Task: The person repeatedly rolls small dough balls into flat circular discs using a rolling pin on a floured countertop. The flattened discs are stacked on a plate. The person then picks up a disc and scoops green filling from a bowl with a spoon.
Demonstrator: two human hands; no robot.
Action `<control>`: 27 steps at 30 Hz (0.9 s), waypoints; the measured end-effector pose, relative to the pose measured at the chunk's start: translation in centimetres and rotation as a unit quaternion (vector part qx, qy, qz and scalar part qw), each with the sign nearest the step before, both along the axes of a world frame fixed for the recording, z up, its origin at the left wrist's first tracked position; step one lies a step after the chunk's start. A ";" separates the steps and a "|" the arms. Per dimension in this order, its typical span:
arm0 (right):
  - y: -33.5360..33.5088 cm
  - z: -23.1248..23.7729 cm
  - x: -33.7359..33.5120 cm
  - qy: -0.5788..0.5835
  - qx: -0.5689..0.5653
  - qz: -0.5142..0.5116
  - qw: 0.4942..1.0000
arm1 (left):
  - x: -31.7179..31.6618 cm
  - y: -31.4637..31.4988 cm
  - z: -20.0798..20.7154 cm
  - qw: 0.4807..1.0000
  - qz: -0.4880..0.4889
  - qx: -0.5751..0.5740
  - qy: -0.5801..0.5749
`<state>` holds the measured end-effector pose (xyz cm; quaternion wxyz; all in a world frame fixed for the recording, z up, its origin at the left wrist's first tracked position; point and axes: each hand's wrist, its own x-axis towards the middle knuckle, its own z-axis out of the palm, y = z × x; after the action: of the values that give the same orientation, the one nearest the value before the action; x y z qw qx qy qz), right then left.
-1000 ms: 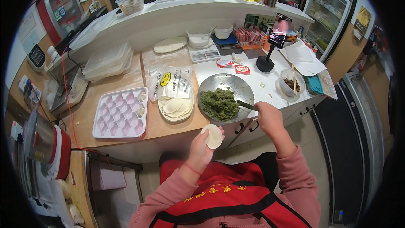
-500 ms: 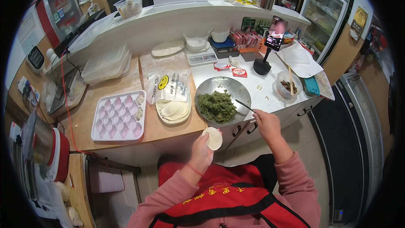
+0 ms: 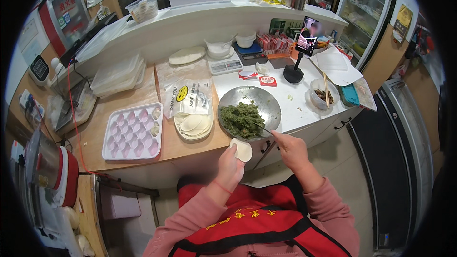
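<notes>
Closed on the edge of a round dumpling wrapper [image 3: 242,150], my left hand [image 3: 230,168] is just in front of the bowl. My right hand [image 3: 291,150] grips a thin dark spatula [image 3: 263,128], whose far end is against the green filling [image 3: 242,120]; its tip is hidden there. The filling is heaped in a wide metal bowl [image 3: 272,108]. To the left of the bowl, more wrappers [image 3: 194,124] are stacked in a white dish, partly under a plastic bag [image 3: 188,96]. A white tray [image 3: 132,132] with pink hollows holds a few dumplings [image 3: 154,130] along its right side.
A phone [image 3: 307,36] stands on a black holder at the back right. Near it is a tub [image 3: 316,101] with chopsticks across it. Kitchen scales [image 3: 225,66] sit behind the bowl. Plastic boxes [image 3: 117,77] are stacked at the back left; a red cable [image 3: 71,114] runs down the left side.
My right hand has moved left and lower, bringing the spatula from the bowl's right side into the filling. My left hand has shifted slightly right, still holding the wrapper.
</notes>
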<state>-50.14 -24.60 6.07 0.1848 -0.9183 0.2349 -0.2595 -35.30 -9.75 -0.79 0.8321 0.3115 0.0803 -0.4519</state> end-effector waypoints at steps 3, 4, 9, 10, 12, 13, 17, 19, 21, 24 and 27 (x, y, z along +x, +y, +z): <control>0.0 0.0 -0.1 -0.063 0.027 0.019 0.998 | 0.0 -0.3 0.7 1.000 0.002 -0.006 -0.003; 0.0 0.0 -0.1 -0.088 0.045 0.019 0.995 | -0.1 -0.4 0.9 1.000 0.004 0.003 -0.002; 0.4 -0.5 0.2 -0.015 0.040 0.018 0.999 | -0.1 -0.8 1.7 1.000 0.012 -0.003 0.010; 0.5 -0.6 0.2 0.000 0.034 0.028 0.999 | 0.0 -0.8 1.8 1.000 0.012 -0.002 0.006; 0.7 -0.7 0.3 -0.053 0.018 0.034 0.998 | 0.0 -0.9 1.8 1.000 0.019 0.009 0.003; 0.7 -0.7 0.3 -0.070 0.019 0.037 0.997 | 0.0 -1.0 1.8 1.000 0.020 0.006 0.005; 0.5 -0.7 0.6 -0.039 0.011 0.021 0.999 | 0.1 -1.1 1.6 1.000 0.022 -0.004 0.014; 0.4 -0.6 0.9 -0.013 0.020 0.030 0.999 | 0.1 -1.2 1.6 0.999 0.024 -0.010 0.019; 0.4 -0.5 1.0 -0.001 0.034 0.029 0.999 | 0.2 -1.3 1.6 0.999 0.030 -0.014 0.025; 0.7 -0.4 0.9 0.019 0.067 0.036 0.997 | 0.4 -1.5 1.7 0.999 0.027 0.004 0.030; 1.4 -0.4 0.8 0.012 0.073 0.035 0.997 | 0.4 -1.7 2.3 0.998 0.043 0.005 0.046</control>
<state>-49.37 -23.21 5.68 0.2570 -0.9131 0.2233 -0.2242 -34.92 -11.41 1.50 0.8447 0.2908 0.1338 -0.4289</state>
